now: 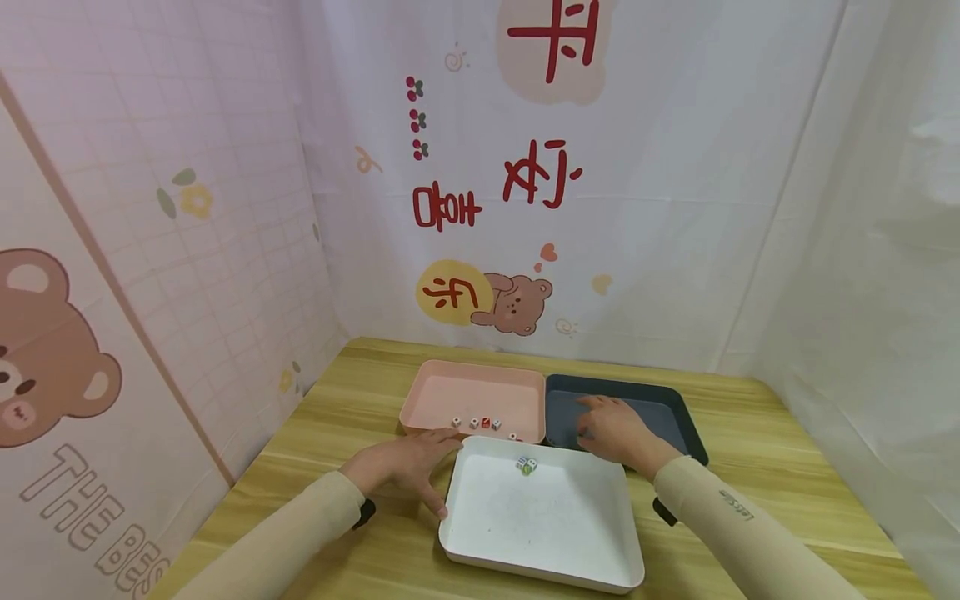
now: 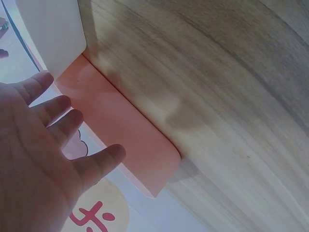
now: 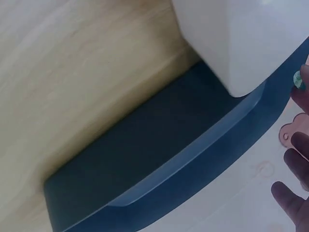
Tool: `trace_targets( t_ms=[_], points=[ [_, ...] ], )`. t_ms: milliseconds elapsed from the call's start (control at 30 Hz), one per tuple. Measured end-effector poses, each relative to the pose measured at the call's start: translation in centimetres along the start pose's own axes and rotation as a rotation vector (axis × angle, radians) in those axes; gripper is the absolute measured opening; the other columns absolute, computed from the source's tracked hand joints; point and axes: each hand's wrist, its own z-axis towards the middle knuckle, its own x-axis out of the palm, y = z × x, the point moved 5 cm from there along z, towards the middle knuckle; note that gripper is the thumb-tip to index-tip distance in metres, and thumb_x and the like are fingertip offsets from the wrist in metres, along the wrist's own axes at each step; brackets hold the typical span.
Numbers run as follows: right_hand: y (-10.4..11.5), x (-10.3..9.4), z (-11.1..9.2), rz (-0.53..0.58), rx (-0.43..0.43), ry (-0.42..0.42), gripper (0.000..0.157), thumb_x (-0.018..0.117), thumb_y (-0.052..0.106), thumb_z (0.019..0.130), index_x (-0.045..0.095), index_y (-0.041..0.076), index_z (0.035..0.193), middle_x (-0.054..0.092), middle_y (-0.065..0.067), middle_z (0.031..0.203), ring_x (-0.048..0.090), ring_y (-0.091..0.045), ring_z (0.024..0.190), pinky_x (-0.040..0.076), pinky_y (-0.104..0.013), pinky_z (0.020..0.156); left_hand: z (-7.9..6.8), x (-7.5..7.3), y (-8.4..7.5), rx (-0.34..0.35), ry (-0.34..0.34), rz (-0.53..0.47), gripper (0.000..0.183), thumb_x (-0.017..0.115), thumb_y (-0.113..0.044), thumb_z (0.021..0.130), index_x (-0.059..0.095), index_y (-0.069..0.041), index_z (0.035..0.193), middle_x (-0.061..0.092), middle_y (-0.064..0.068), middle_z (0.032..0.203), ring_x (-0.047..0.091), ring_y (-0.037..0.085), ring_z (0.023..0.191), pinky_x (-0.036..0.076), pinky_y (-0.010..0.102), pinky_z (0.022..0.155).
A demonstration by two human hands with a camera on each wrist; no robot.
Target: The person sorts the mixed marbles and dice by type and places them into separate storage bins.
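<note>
My left hand (image 1: 405, 467) lies at the left side of a white tray (image 1: 540, 533), fingers spread, the thumb by the left rim and the fingertips by the far left corner. In the left wrist view that hand (image 2: 43, 140) shows straight fingers with nothing in them. Over a dark blue tray (image 1: 663, 417) is my right hand (image 1: 618, 429). The right wrist view shows its thumb and a finger pinching a small greenish die (image 3: 298, 79), partly cut off by the frame edge. Inside the white tray, near its far side, sit a green die (image 1: 527, 470) and white dice (image 1: 532, 462) close together.
A pink tray (image 1: 480, 387) stands at the back left, its right side against the dark blue tray. White and red dice (image 1: 486, 422) lie along its near side. The white tray overlaps both in view. Wood-grain table (image 1: 360, 375) surrounds them, with a printed cloth (image 1: 637, 208) behind.
</note>
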Motion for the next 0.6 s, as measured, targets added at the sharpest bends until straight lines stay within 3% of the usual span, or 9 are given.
trace_targets(
  t_ms=[233,433,600],
  points=[
    [-1.2,0.9,-0.6,-0.007,0.028,0.013,0.009,0.074,0.023,0.088,0.074,0.019,0.08,0.059,-0.021,0.13,0.054,-0.043,0.12,0.045,-0.061,0.095,-0.1,0.3,0.3,-0.011,0.004,-0.003,0.112,0.084,-0.061,0.068,0.034,-0.007,0.153,0.022,0.01,0.162,0.02,0.029,0.148,0.03,0.048,0.114],
    [-2.4,1.8,-0.8,-0.015,0.089,0.075,0.01,0.071,0.023,0.09,0.075,0.016,0.084,0.061,-0.022,0.127,0.055,-0.044,0.118,0.047,-0.06,0.092,0.0,0.2,0.3,-0.003,0.002,0.0,0.113,0.083,-0.062,0.067,0.034,-0.007,0.153,0.023,0.01,0.162,0.021,0.029,0.148,0.03,0.048,0.114],
    [-3.1,1.9,-0.9,-0.023,0.134,0.063,0.013,0.069,0.025,0.092,0.077,0.015,0.087,0.062,-0.02,0.125,0.057,-0.042,0.116,0.049,-0.06,0.089,0.2,0.1,0.4,0.003,-0.008,0.011,0.114,0.082,-0.064,0.067,0.034,-0.007,0.153,0.023,0.009,0.162,0.021,0.029,0.148,0.03,0.047,0.114]
  ],
)
